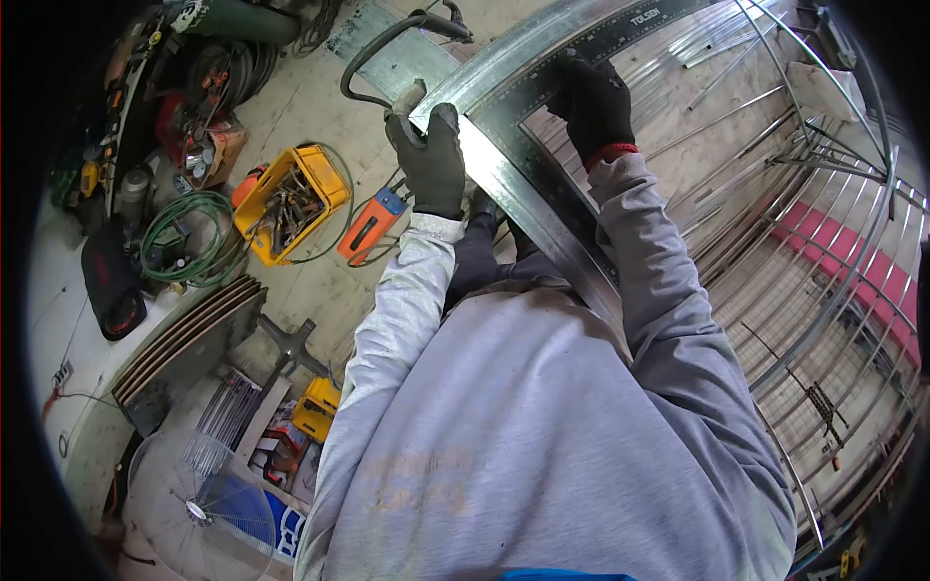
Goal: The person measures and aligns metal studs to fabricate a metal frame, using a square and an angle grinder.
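Note:
Two shiny metal tubes meet at a corner in front of me, one running up to the right (499, 63) and the other coming down toward my body (518, 189). A black framing square (668, 21) marked TOLSEN lies along the inside of this corner. My left hand (431, 165), in a dark glove, is closed around the outer corner of the tubes, with its thumb on top. My right hand (596, 107), also gloved with a red cuff, grips the long black blade of the square; its fingertips are partly hidden.
A curved dark bar or cable (363, 63) lies beyond the corner. On the floor at left are a yellow container of tools (339, 179), an orange-and-blue tool (368, 228) and a green hose (155, 232). A fan (155, 484) stands lower left. Metal-bar framework (852, 281) fills the right side.

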A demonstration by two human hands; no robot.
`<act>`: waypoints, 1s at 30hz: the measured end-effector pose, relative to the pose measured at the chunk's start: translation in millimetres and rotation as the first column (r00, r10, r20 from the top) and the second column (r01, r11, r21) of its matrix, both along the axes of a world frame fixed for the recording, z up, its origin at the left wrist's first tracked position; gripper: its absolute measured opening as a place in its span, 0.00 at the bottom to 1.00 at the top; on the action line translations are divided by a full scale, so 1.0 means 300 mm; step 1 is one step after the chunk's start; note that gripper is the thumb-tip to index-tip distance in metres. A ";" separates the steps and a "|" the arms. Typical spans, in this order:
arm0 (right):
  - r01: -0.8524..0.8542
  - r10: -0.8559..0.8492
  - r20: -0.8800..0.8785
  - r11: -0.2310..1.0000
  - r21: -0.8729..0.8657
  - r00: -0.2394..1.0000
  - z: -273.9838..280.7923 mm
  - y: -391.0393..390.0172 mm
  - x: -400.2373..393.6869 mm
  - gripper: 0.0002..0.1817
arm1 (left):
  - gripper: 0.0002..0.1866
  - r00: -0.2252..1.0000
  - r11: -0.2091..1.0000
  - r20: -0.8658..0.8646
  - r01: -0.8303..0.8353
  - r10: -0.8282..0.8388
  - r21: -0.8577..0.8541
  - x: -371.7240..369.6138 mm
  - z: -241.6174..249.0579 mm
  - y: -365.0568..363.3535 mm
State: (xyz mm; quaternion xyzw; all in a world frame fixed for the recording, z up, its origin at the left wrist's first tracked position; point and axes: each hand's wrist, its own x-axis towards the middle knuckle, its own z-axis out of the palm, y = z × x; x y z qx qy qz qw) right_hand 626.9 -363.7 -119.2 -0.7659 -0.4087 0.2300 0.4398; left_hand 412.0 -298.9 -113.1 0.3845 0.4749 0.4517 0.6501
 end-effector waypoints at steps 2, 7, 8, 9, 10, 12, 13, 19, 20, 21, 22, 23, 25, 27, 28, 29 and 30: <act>0.041 -0.035 -0.068 0.996 0.082 0.997 -0.019 0.001 0.006 0.16 | 0.24 1.000 1.000 -0.012 -0.004 0.004 0.004 0.001 0.002 0.003; 0.049 -0.049 0.047 0.999 0.001 0.998 0.064 0.006 -0.033 0.14 | 0.23 0.999 1.000 -0.050 0.013 -0.014 -0.026 -0.001 0.015 -0.003; 0.132 -0.119 -0.256 0.991 0.033 0.959 0.047 0.021 -0.030 0.14 | 0.23 0.999 1.000 -0.033 0.011 -0.010 0.026 0.003 0.009 0.002; 0.260 -0.196 -0.529 0.964 0.048 0.826 0.030 0.036 -0.026 0.13 | 0.24 0.999 1.000 -0.048 0.021 -0.020 0.005 -0.004 0.006 -0.003; 0.313 -0.236 -0.606 0.950 0.022 0.760 0.041 0.039 -0.032 0.11 | 0.23 0.997 0.999 -0.076 0.016 -0.013 0.035 -0.008 -0.015 0.003; 0.375 -0.244 -0.682 0.926 0.048 0.689 0.032 0.056 -0.032 0.11 | 0.22 1.000 0.999 -0.029 0.001 -0.001 0.033 -0.004 -0.029 0.002; 0.387 -0.218 -0.687 0.916 0.101 0.693 0.017 0.063 -0.032 0.10 | 0.22 1.000 0.999 -0.014 -0.004 0.004 0.035 -0.004 -0.030 0.001; 0.498 -0.300 -0.813 0.867 -0.014 0.499 0.053 0.063 -0.048 0.10 | 0.22 0.999 1.000 0.041 -0.029 0.029 -0.001 -0.002 -0.034 0.001; 0.514 -0.320 -0.798 0.857 -0.015 0.510 0.064 0.068 -0.054 0.10 | 0.22 0.998 1.000 0.062 -0.023 0.023 -0.009 0.005 -0.023 0.004; 0.525 -0.334 -0.806 0.851 -0.034 0.488 0.076 0.065 -0.059 0.09 | 0.21 0.998 1.000 0.054 -0.013 0.014 -0.018 0.004 -0.008 -0.006; 0.528 -0.346 -0.805 0.848 -0.048 0.481 0.076 0.068 -0.060 0.09 | 0.21 0.999 1.000 0.052 -0.003 0.004 -0.017 0.006 0.007 -0.009; 0.531 -0.358 -0.805 0.845 -0.065 0.472 0.073 0.070 -0.063 0.08 | 0.20 0.999 1.000 0.046 0.005 -0.004 -0.016 0.005 0.027 -0.012; 0.535 -0.358 -0.793 0.843 -0.048 0.493 0.072 0.071 -0.068 0.08 | 0.20 0.999 1.000 0.038 0.024 -0.024 0.004 -0.007 0.003 -0.009; 0.537 -0.356 -0.783 0.843 -0.034 0.510 0.075 0.075 -0.066 0.08 | 0.21 0.999 1.000 0.044 0.009 -0.011 0.026 -0.006 -0.018 -0.006; 0.545 -0.365 -0.789 0.837 -0.046 0.494 0.067 0.075 -0.069 0.07 | 0.21 0.994 1.000 0.106 0.019 -0.020 0.013 -0.006 -0.014 0.000; 0.551 -0.373 -0.796 0.832 -0.060 0.477 0.059 0.078 -0.070 0.07 | 0.21 0.994 1.000 0.111 0.021 -0.022 0.016 0.001 -0.014 0.000; 0.554 -0.368 -0.797 0.831 -0.051 0.479 0.049 0.082 -0.069 0.07 | 0.21 0.995 1.000 0.101 -0.004 0.003 0.016 0.005 -0.014 -0.002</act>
